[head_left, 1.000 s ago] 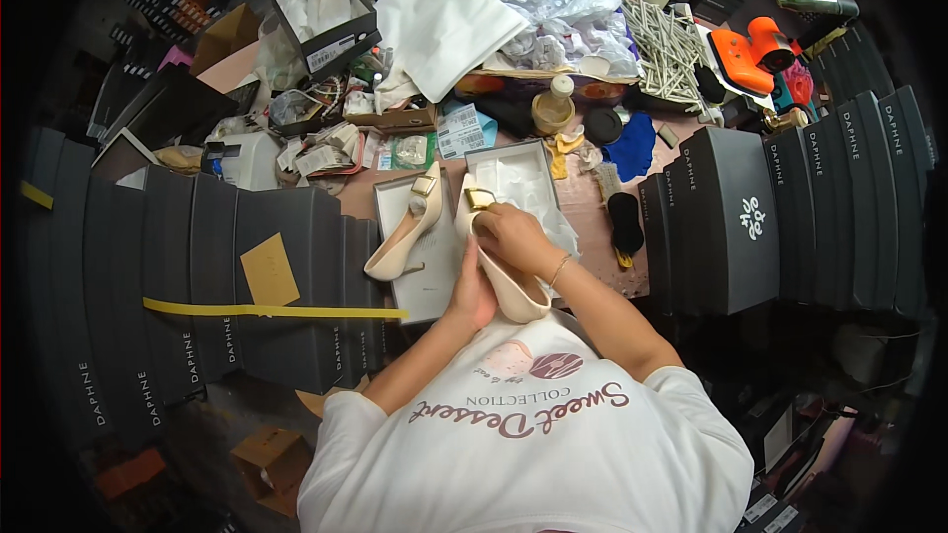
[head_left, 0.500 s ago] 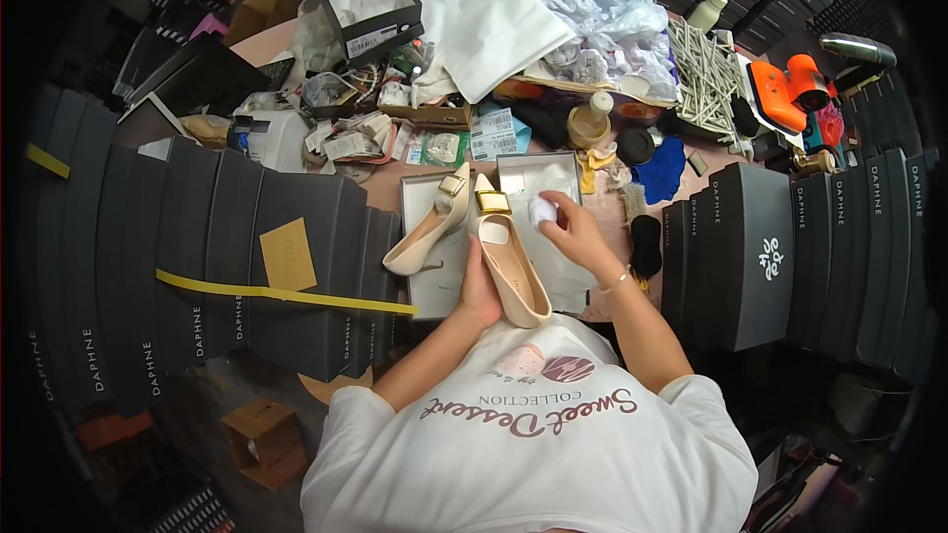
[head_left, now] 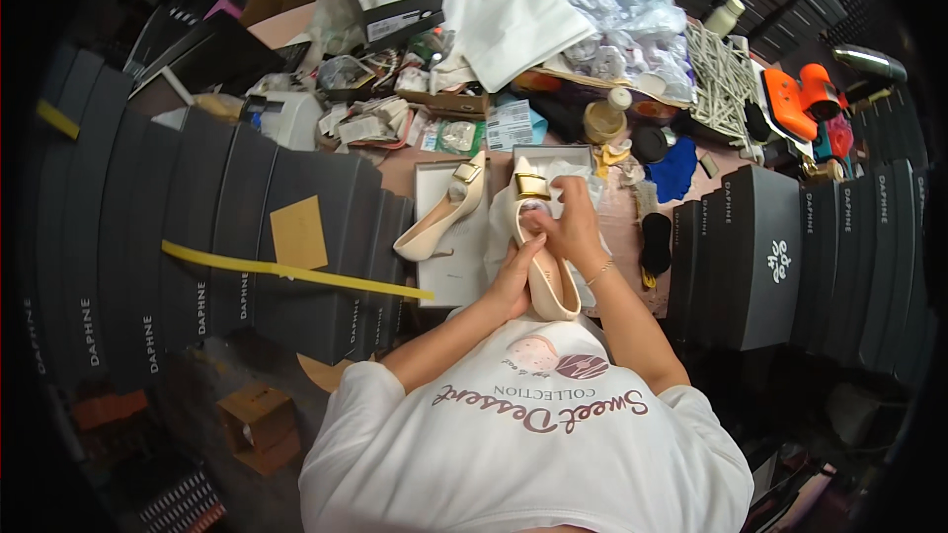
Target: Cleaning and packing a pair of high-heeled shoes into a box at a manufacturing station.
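Left of frame centre, loose beige pump (head_left: 425, 240) lies on an open box (head_left: 444, 284). At centre, left hand (head_left: 510, 281) clasps the side of the held pump (head_left: 551, 281), gold buckle toward frame top; right hand (head_left: 576, 227), fingers bent, at its opening by a pale wad (head_left: 534, 206), can't tell if pinching it.

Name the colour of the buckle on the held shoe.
The buckle on the held shoe is gold, clearest in the head view.
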`<state>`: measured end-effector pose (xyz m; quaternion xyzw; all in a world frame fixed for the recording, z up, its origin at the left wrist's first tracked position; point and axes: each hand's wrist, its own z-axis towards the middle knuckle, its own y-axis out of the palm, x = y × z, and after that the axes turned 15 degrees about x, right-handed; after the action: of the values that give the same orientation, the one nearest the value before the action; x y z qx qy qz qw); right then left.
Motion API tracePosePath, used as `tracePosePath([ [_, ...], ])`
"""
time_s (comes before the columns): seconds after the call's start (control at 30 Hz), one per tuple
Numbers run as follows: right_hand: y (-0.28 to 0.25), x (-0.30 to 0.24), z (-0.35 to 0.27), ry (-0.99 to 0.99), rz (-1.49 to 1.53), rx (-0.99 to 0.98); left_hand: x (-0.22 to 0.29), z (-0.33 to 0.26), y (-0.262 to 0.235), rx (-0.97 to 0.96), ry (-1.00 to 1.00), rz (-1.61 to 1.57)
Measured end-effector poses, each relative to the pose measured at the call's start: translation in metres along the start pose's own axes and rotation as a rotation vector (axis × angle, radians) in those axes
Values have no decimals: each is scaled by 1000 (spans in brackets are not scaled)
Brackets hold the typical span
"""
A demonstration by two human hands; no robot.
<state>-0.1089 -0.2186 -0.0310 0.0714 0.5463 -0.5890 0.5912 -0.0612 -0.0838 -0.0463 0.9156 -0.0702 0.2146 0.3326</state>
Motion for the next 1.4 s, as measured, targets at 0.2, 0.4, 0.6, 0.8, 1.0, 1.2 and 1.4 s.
tracePosePath([
  [0.2, -31, 4, 4, 322, 373, -302, -2, -8, -2, -162, -98, 85],
  [0.4, -18, 0, 12, 122, 158, -335, 8, -10, -5, -103, -64, 189],
  [0.6, -9, 53, 28, 159, 40, -405, 80, 31, -64, 431, 1315, 1326],
  [0.8, 2, 67, -24, 349, -54, -414, 119, 54, -104, 455, 479, 1877],
  [1.0, 18, 68, -60, 756, 124, -459, 64, 81, -146, 326, 451, 1431],
  [1.2, -3, 35, -50, 937, 404, -212, 42, 54, -134, 444, 398, 637],
  [1.4, -54, -19, -42, 583, 583, -80, 51, -10, -52, 265, 840, 576],
])
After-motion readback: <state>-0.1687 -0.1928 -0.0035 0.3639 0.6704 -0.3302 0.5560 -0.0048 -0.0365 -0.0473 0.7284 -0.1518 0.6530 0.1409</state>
